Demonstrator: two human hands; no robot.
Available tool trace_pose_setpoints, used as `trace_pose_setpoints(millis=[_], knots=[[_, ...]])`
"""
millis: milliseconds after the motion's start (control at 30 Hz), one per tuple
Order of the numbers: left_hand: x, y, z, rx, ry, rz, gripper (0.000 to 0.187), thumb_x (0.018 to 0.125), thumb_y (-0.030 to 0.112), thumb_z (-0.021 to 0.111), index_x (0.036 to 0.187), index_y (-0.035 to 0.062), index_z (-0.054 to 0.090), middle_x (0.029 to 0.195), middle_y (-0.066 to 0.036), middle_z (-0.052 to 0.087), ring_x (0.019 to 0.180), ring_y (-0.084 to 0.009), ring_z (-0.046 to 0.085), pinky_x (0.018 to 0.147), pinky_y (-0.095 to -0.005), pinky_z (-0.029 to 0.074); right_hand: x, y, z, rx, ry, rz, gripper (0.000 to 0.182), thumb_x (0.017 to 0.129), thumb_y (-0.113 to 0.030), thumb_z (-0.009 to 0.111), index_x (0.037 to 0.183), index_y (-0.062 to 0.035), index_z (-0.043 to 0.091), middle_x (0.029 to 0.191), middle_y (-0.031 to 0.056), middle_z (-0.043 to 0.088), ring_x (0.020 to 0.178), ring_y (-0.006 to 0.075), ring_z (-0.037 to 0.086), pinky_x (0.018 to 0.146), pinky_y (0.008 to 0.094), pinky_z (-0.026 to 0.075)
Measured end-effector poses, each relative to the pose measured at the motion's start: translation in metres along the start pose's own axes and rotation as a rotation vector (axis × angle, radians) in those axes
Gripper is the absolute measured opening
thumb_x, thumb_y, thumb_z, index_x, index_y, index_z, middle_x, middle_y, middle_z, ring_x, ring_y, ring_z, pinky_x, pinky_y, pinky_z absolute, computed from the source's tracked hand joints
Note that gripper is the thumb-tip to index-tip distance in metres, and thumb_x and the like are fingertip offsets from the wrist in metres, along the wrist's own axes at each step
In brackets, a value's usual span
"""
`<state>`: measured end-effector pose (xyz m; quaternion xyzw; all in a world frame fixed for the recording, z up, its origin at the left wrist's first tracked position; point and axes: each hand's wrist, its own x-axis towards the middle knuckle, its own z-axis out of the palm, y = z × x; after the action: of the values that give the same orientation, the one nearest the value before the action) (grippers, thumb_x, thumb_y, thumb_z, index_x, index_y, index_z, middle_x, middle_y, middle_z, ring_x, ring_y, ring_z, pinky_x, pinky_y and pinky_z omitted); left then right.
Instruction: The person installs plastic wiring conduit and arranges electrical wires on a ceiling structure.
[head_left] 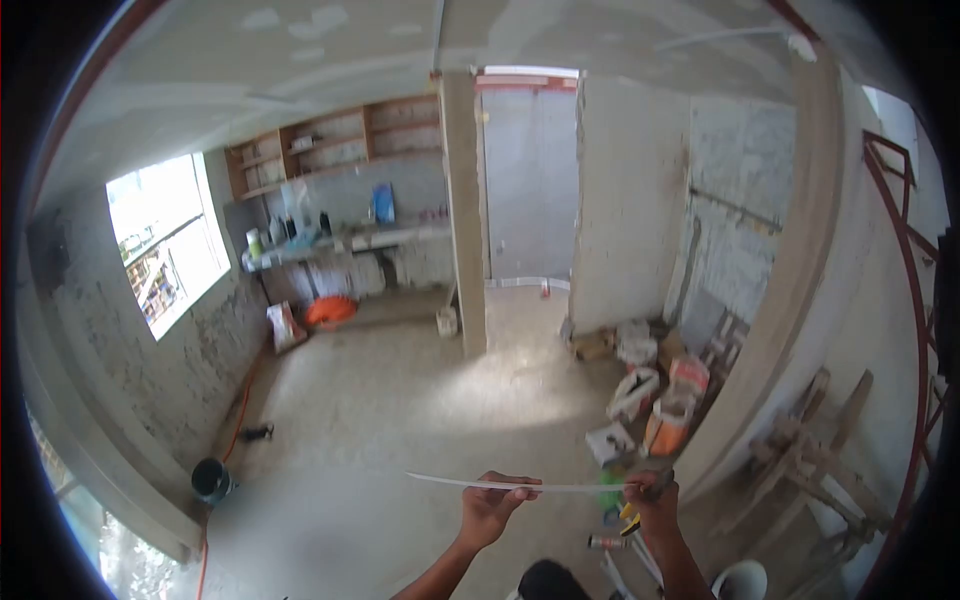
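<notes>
A long, thin white strip (580, 488) stretches nearly level in front of me, bowed a little, with its free end out to the left. My left hand (487, 512) is closed on it partway along, thumb and fingers pinching it. At the strip's right end my right hand (655, 502) is closed around it. A yellow and black tool (630, 518) shows just beside the right hand's fingers; I cannot tell whether that hand grips it too. Below the hands, a small tube-shaped can (607, 542) lies on the floor near some loose pale strips (645, 560).
Bags and sacks (665, 420) are heaped along the right wall, near wooden sawhorses (810, 470). A white bucket (740, 580) stands at bottom right. To the left are a black bucket (212, 481) and an orange cord (240, 420). A counter (350, 242) lines the back wall.
</notes>
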<state>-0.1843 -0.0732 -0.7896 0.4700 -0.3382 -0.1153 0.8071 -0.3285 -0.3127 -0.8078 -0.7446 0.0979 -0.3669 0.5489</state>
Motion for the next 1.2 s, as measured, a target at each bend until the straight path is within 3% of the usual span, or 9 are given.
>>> trace_pose_setpoints(millis=[167, 233, 400, 500, 633, 1000, 1067, 1167, 1200], knots=[[0.144, 0.062, 0.07, 0.321, -0.192, 0.242, 0.016, 0.092, 0.004, 0.063, 0.105, -0.005, 0.06, 0.103, -0.016, 0.07, 0.094, -0.0187, 0.068, 0.083, -0.0319, 0.056, 0.137, -0.048, -0.057, 0.013, 0.057, -0.528, 0.01, 0.083, -0.01, 0.071, 0.087, -0.0027, 0.065, 0.081, 0.0039, 0.064, 0.075, 0.0108, 0.058, 0.068, 0.0279, 0.047], [0.212, 0.102, 0.11, 0.162, -0.187, 0.395, 0.018, 0.093, 0.006, 0.062, 0.107, -0.0043, 0.06, 0.1, -0.014, 0.069, 0.09, -0.0189, 0.068, 0.082, -0.0329, 0.057, 0.196, -0.085, -0.088, 0.013, 0.141, -0.541, 0.018, 0.087, -0.02, 0.068, 0.088, -0.004, 0.061, 0.084, 0.0036, 0.06, 0.074, 0.0125, 0.054, 0.069, 0.0284, 0.044], [0.344, 0.258, 0.208, 0.101, -0.129, 0.686, 0.03, 0.095, 0.014, 0.061, 0.117, -0.0038, 0.052, 0.105, -0.016, 0.067, 0.092, -0.0198, 0.067, 0.081, -0.0322, 0.058, 0.348, -0.225, -0.162, -0.197, 0.406, -0.797, 0.019, 0.093, -0.02, 0.063, 0.099, -0.0023, 0.063, 0.088, 0.0012, 0.059, 0.075, 0.0098, 0.049, 0.068, 0.0257, 0.042], [0.404, 0.339, 0.248, 0.109, -0.173, 0.732, 0.033, 0.097, 0.02, 0.059, 0.12, -0.002, 0.05, 0.105, -0.015, 0.066, 0.098, -0.0221, 0.067, 0.085, -0.0359, 0.058, 0.422, -0.311, -0.191, -0.23, 0.498, -0.96, 0.019, 0.091, -0.019, 0.066, 0.1, -0.003, 0.066, 0.08, -0.0001, 0.057, 0.065, 0.0078, 0.044, 0.058, 0.0248, 0.037], [0.457, 0.411, 0.291, 0.014, -0.167, 0.749, 0.032, 0.097, 0.021, 0.06, 0.116, -0.0025, 0.052, 0.109, -0.015, 0.065, 0.101, -0.0221, 0.065, 0.088, -0.0344, 0.056, 0.492, -0.394, -0.214, -0.252, 0.547, -0.879, 0.018, 0.092, -0.019, 0.065, 0.101, -0.0031, 0.066, 0.07, -0.0016, 0.051, 0.062, 0.0071, 0.04, 0.056, 0.0261, 0.034], [0.538, 0.466, 0.308, -0.255, 0.06, 0.951, 0.03, 0.09, 0.021, 0.069, 0.105, -0.0053, 0.064, 0.1, -0.01, 0.067, 0.092, -0.0178, 0.066, 0.084, -0.0294, 0.055, 0.586, -0.51, -0.194, -0.477, 0.511, -1.062, 0.019, 0.094, -0.02, 0.064, 0.103, -0.0036, 0.065, 0.093, 0.0025, 0.067, 0.074, 0.0096, 0.052, 0.071, 0.0244, 0.042], [0.544, 0.466, 0.303, -0.307, 0.05, 0.992, 0.034, 0.089, 0.02, 0.07, 0.108, -0.007, 0.063, 0.099, -0.01, 0.067, 0.091, -0.0173, 0.066, 0.083, -0.0295, 0.056, 0.589, -0.52, -0.186, -0.512, 0.532, -1.121, 0.019, 0.093, -0.02, 0.065, 0.103, -0.0037, 0.066, 0.092, 0.0026, 0.067, 0.073, 0.0091, 0.051, 0.071, 0.0253, 0.043], [0.549, 0.471, 0.302, -0.335, 0.077, 1.088, 0.027, 0.092, 0.022, 0.066, 0.094, -0.0057, 0.066, 0.084, -0.007, 0.067, 0.08, -0.0128, 0.064, 0.075, -0.029, 0.055, 0.595, -0.531, -0.179, -0.554, 0.597, -1.164, 0.021, 0.091, -0.024, 0.068, 0.101, -0.0051, 0.066, 0.087, 0.0014, 0.065, 0.067, 0.0079, 0.044, 0.066, 0.025, 0.04], [0.551, 0.472, 0.299, -0.33, 0.074, 1.08, 0.03, 0.091, 0.022, 0.068, 0.101, -0.0068, 0.066, 0.087, -0.008, 0.067, 0.08, -0.0133, 0.065, 0.074, -0.0293, 0.056, 0.595, -0.536, -0.177, -0.579, 0.629, -1.173, 0.022, 0.09, -0.025, 0.069, 0.1, -0.0055, 0.067, 0.084, 0.0008, 0.064, 0.066, 0.008, 0.043, 0.065, 0.0249, 0.04]])
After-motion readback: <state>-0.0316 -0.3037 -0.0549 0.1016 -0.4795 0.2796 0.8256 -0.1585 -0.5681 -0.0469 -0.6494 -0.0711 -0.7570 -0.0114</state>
